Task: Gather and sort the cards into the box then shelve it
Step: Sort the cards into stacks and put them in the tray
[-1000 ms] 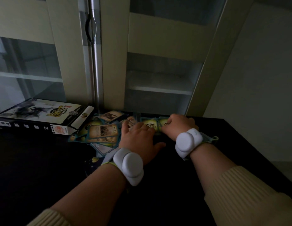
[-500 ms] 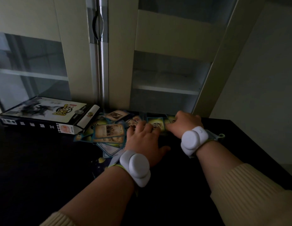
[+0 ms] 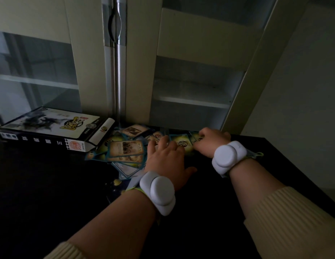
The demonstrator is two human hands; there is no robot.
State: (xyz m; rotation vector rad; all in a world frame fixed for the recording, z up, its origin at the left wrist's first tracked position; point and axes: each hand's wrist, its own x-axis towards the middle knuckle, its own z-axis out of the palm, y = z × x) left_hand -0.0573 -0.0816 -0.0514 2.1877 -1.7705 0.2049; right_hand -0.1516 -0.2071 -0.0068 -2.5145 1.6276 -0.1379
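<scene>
Head view, the only one. I'm at the gathering step: the cards lie in a loose overlapping heap on the dark table, just beside the open end of the box, some face up, some showing their backs. None are in the box that I can see.

My left hand lies flat on the cards at the side of the heap away from the box, fingers straight and together, pressing down, thumb out to the side on the table. It holds nothing.

My right hand is farther from the box, past the left hand, at the far edge of the heap. Fingers look curled down onto a card there, but I cannot tell whether they pinch it or only rest on it; the fingertips are hidden.

The box lies flat on the table with its end flap open toward the heap, so it's ready to take cards. Behind the box and heap stands the cabinet, with an open shelf above and beyond the heap; probably where the box goes at the end.

Next move, my guess: sweep both hands toward each other to pull the spread into one stack, square the edges, then lift. Cards overlap at all angles and lie flat on a smooth top, so getting a fingertip under the edge will be fiddly. Dim light, small detail is hard to read.
</scene>
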